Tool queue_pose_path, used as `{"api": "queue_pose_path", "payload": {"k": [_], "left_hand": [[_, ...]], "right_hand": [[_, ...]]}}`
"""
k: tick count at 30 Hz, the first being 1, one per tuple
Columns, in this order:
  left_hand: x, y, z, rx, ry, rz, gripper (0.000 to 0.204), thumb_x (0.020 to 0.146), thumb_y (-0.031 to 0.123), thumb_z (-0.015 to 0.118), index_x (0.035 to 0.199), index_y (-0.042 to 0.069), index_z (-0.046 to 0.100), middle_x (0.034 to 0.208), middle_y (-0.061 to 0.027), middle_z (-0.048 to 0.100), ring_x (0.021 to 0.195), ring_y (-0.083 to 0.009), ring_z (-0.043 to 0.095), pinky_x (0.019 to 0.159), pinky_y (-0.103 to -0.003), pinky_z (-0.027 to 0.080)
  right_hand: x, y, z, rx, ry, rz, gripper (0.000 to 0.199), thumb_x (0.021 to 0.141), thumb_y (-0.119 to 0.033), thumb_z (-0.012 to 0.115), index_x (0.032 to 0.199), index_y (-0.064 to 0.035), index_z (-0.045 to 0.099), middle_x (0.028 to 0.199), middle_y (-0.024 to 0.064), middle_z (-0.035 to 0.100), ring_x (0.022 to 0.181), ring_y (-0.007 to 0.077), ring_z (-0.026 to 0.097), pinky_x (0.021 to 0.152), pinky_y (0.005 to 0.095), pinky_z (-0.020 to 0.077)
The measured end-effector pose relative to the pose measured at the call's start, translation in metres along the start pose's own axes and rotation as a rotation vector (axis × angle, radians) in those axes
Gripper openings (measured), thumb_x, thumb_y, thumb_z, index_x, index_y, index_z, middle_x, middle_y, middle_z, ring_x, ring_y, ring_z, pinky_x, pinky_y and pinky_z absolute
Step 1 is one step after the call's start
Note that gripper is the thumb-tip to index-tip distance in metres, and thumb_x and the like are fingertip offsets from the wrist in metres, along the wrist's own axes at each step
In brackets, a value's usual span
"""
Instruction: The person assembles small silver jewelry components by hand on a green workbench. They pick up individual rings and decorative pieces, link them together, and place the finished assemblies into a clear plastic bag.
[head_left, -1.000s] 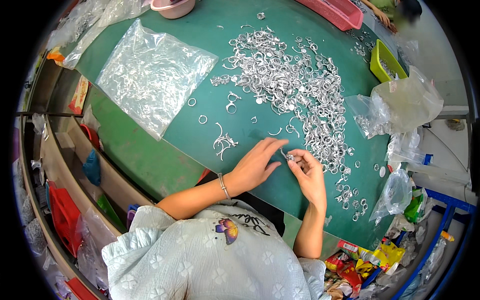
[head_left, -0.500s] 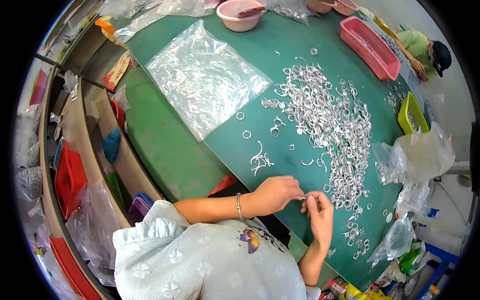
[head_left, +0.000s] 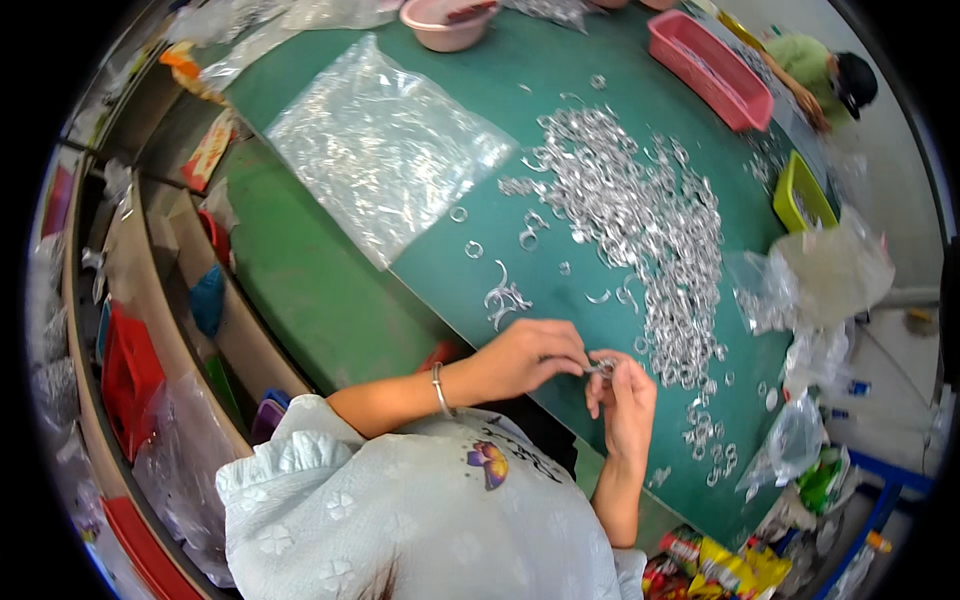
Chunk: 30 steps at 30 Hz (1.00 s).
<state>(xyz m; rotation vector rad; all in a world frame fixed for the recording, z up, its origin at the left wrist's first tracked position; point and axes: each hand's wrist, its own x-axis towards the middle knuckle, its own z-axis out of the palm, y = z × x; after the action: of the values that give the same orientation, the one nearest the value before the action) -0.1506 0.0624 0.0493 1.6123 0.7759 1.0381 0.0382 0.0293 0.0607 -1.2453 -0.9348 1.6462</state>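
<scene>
Both hands meet above the near edge of the green table. My right hand (head_left: 622, 405) is closed in a pinch on a small silver ring (head_left: 603, 366). From the other side, the closed fingertips of my left hand (head_left: 525, 358) also grip the ring, partly covering it. Beyond my fingers spreads a big pile of loose silver rings (head_left: 620, 195). Several curved silver pieces (head_left: 505, 300) form a little group just past my left hand. A few single rings, one of them a plain band (head_left: 474, 249), lie left of the pile.
A clear plastic bag (head_left: 385, 150) lies flat at the far left of the table (head_left: 440, 295). Farther back are a pink bowl (head_left: 445, 32), a pink basket (head_left: 710, 70) and a lime-green tray (head_left: 803, 195). Clear bags line the right edge. Another person (head_left: 820, 75) works at the far right.
The view has shifted, so the table's things sit farther left and higher. A ring now shows between my fingertips, where only a small sliver was visible before.
</scene>
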Motion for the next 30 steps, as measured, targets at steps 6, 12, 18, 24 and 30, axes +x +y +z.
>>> {"api": "queue_pose_path", "payload": {"k": [6,12,18,24,30], "left_hand": [[-0.002,0.014,0.002,0.093,0.082,-0.024,0.015,0.074,-0.006,0.067,0.087,0.002,0.067,0.087,-0.0078,0.062,0.078,-0.0193,0.061,0.068,-0.029,0.049],[-0.004,0.024,0.002,0.013,0.019,0.015,0.014,0.077,-0.005,0.066,0.09,-0.001,0.066,0.085,-0.008,0.063,0.076,-0.0173,0.062,0.067,-0.026,0.05],[-0.001,0.028,-0.004,-0.527,-0.032,-0.477,0.009,0.087,0.002,0.06,0.091,-0.004,0.066,0.082,-0.0062,0.065,0.076,-0.0107,0.061,0.069,-0.023,0.05],[-0.01,0.003,0.0,-0.696,0.038,-0.496,0.014,0.087,0.004,0.061,0.098,-0.004,0.063,0.086,-0.0082,0.065,0.078,-0.0116,0.061,0.073,-0.024,0.049],[-0.014,-0.003,0.005,-0.413,0.137,-0.45,0.02,0.088,0.004,0.058,0.107,-0.003,0.062,0.09,-0.0071,0.064,0.079,-0.0109,0.06,0.075,-0.024,0.049]], "right_hand": [[-0.007,-0.002,0.019,0.031,0.028,-0.145,0.029,0.097,-0.019,0.048,0.113,0.0038,0.057,0.086,0.0053,0.06,0.069,0.0098,0.055,0.058,0.0202,0.0431],[-0.016,0.001,0.019,-0.064,0.065,-0.278,0.025,0.096,-0.015,0.05,0.113,0.0026,0.057,0.091,0.0053,0.061,0.077,0.0089,0.055,0.068,0.0219,0.0442],[-0.019,0.006,0.026,0.024,0.139,-0.247,0.022,0.094,-0.009,0.053,0.112,0.0023,0.058,0.087,0.0042,0.061,0.074,0.0081,0.055,0.066,0.0225,0.0449],[-0.009,0.014,0.005,-0.695,0.399,-0.392,0.024,0.083,-0.004,0.063,0.106,0.0011,0.06,0.081,0.0085,0.06,0.073,0.0183,0.055,0.069,0.0309,0.0452],[0.002,0.027,-0.025,-1.27,0.482,-0.537,0.028,0.075,-0.005,0.07,0.101,0.0007,0.061,0.092,0.0142,0.057,0.087,0.031,0.052,0.079,0.04,0.0417]]}}
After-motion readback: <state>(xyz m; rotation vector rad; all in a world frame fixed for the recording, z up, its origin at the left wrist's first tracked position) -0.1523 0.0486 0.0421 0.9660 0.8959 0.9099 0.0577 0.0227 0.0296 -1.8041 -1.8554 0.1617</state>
